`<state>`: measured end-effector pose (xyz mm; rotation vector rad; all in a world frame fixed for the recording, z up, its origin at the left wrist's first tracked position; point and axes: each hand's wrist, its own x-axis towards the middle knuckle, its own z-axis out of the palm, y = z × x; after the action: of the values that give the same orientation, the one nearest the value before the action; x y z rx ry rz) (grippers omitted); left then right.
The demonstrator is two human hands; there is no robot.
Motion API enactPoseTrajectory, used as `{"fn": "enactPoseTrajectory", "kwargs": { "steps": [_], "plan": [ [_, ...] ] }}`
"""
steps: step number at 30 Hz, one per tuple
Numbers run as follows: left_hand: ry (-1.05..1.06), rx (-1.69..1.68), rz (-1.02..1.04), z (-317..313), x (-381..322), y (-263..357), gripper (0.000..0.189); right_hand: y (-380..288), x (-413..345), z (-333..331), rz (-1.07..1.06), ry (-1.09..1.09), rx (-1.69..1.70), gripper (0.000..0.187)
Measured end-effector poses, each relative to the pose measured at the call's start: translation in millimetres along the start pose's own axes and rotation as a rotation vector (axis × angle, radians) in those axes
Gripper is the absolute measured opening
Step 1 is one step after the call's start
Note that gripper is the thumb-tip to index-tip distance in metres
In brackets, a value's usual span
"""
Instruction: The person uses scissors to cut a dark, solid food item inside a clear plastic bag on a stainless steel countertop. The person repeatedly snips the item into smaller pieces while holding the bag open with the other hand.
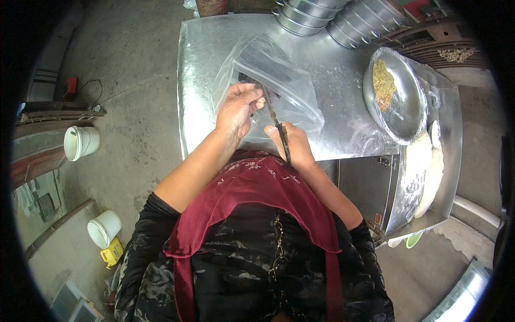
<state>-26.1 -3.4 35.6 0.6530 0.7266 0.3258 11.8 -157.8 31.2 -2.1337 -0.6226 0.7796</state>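
Observation:
My right hand [295,143] grips a long, thin, dark object [271,112], with a black near part and a brownish far part. Whether it is a blade or a strip is hard to tell. At its far end my left hand [243,104] has bent fingers close against it; what they pinch is hidden. Both hands are over the near side of a clear plastic bag [297,96], which lies loosely on the metal table [201,80]. Small dark pieces [244,77] show at the bag, just beyond my left fingers. Pale smears mark my skin.
To the right, a large metal bowl [408,116] holds a yellowish-brown chopped mixture [383,84]. Beside it lies floury dough [432,181] on a metal surface. Stacked metal steamers [307,16] stand at the back. White buckets [86,143] are on the floor at left.

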Motion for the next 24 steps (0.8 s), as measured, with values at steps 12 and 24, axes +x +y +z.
{"fn": "enactPoseTrajectory", "kwargs": {
  "steps": [12, 24],
  "plan": [
    [-0.007, 0.002, -0.007, -7.6, 9.1, 4.5, 0.006, 19.3, 0.5, 2.3, -0.052, -0.134, 0.216, 0.046],
    [-0.105, 0.126, 0.065, -3.4, 3.4, 3.5, 0.007, 4.5, 6.3, -14.6, 0.034, -0.081, 0.071, 0.055]
  ]
}}
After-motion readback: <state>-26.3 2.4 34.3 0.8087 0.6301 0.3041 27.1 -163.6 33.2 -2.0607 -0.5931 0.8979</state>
